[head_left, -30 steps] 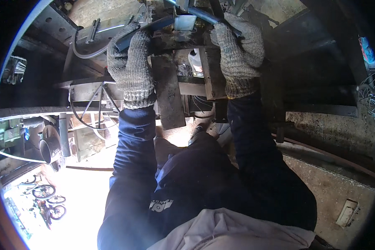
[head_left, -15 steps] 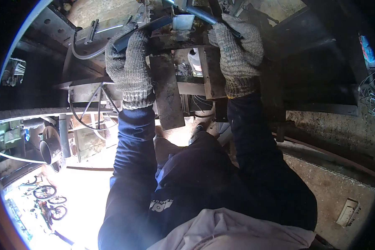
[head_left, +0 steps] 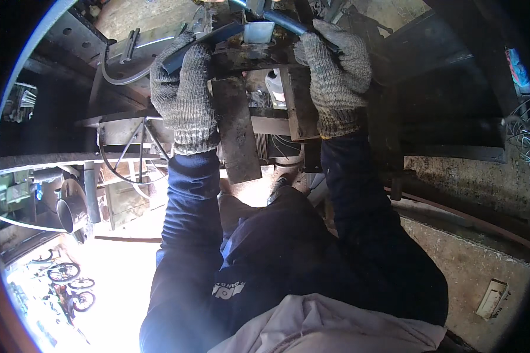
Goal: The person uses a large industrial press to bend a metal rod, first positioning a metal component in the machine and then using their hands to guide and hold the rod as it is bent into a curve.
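My left hand [head_left: 184,91], in a grey knitted work glove, is closed around the end of a dark metal bar [head_left: 222,34]. In a matching glove, my right hand [head_left: 338,79] grips the end of a dark round tube [head_left: 285,21]. Both pieces slant up toward the top middle, on either side of a short pale metal block [head_left: 258,32]. Whether they join there cannot be made out, as the top edge cuts the view. Beneath the block runs a dark, worn metal crosspiece [head_left: 250,57].
Two dark slabs [head_left: 235,126] hang below the crosspiece, with a white bottle [head_left: 275,87] behind. A spoked metal ring [head_left: 138,154] is left of my forearm. Bicycles [head_left: 63,272] stand lower left, in glare. Cut wires [head_left: 523,132] lie at the right; a wall fitting [head_left: 492,299] is lower right.
Both hands keep their grip and have hardly moved. A small orange-tan shape has come in at the top edge, above the bar; I cannot tell what it is.
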A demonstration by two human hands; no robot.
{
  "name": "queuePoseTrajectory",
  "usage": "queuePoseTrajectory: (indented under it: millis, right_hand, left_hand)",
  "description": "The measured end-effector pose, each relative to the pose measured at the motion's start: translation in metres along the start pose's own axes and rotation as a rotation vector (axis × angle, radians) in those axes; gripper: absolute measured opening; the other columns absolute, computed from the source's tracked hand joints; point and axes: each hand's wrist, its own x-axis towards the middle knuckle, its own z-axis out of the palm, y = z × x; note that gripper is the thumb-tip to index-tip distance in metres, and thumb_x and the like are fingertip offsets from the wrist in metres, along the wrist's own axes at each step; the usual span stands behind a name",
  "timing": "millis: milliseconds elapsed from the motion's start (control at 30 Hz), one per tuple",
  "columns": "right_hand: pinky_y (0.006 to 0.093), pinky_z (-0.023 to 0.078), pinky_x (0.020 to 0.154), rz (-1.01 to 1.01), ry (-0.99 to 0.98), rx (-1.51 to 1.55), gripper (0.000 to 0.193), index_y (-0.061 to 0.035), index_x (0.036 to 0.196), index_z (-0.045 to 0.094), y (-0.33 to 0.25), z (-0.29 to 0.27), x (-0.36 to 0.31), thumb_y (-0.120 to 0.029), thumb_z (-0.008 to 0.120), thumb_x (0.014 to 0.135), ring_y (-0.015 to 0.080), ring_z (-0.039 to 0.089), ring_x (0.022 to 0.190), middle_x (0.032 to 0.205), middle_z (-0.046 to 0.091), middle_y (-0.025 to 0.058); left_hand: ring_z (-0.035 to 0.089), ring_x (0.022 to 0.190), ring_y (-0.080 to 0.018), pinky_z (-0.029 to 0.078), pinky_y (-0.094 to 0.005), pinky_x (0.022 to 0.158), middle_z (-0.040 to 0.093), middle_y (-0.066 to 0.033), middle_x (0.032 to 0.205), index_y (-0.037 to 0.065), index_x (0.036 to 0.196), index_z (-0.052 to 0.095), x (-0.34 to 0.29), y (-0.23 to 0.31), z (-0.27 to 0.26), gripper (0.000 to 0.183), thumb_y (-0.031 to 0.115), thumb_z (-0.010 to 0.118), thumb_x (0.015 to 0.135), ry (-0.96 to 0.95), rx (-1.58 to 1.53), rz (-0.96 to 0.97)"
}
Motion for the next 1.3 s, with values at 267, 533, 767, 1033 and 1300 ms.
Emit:
queuePoseTrajectory:
  millis: [267,533,767,1033,1300]
  right_hand:
    - [0.0298,0.062,0.077,0.033,0.009,0.055,0.028,0.0040,0.118,0.064,0.0004,0.0009,-0.0021,-0.004,0.072,0.092,0.0180,0.071,0.087,0.107,0.069,0.0138]
    - [0.0290,0.062,0.075,0.099,0.011,0.122,0.027,0.0038,0.118,0.064,-0.0054,0.0028,-0.0017,-0.003,0.070,0.093,0.0176,0.071,0.084,0.103,0.069,0.0132]
    - [0.0286,0.061,0.076,0.036,-0.012,-0.047,0.027,0.0036,0.118,0.063,-0.0019,-0.0004,-0.0017,-0.002,0.069,0.093,0.0169,0.071,0.084,0.106,0.069,0.0133]
    - [0.0300,0.062,0.076,0.154,0.017,0.211,0.026,0.0037,0.118,0.063,-0.0001,0.0019,-0.0027,-0.003,0.070,0.093,0.0175,0.071,0.086,0.106,0.069,0.0137]
    - [0.0291,0.061,0.074,0.033,0.027,0.019,0.027,0.0047,0.117,0.064,-0.0034,0.0021,-0.0012,-0.003,0.070,0.092,0.0177,0.071,0.084,0.102,0.070,0.0139]
  left_hand:
    - [0.070,0.097,-0.0212,0.056,-0.0324,0.085,0.071,-0.0150,0.109,-0.004,0.121,0.062,-0.0011,0.0015,0.0018,0.028,0.014,0.063,0.099,0.007,0.003,-0.015]
    - [0.070,0.096,-0.0214,0.057,-0.0321,0.083,0.071,-0.0147,0.109,-0.004,0.121,0.062,-0.0007,0.0023,0.0018,0.029,0.014,0.064,0.099,0.013,0.005,-0.036]
    - [0.070,0.093,-0.0203,0.057,-0.0316,0.081,0.071,-0.0145,0.108,-0.004,0.119,0.063,-0.0006,-0.0006,0.0024,0.028,0.014,0.064,0.098,0.009,-0.026,-0.018]
    - [0.070,0.090,-0.0196,0.056,-0.0312,0.080,0.072,-0.0139,0.106,-0.004,0.119,0.063,-0.0016,0.0006,0.0023,0.028,0.016,0.063,0.098,0.003,-0.018,-0.007]
    - [0.071,0.095,-0.0219,0.059,-0.0329,0.081,0.071,-0.0159,0.110,-0.004,0.120,0.062,0.0009,0.0012,0.0020,0.027,0.012,0.063,0.098,0.001,-0.020,-0.052]
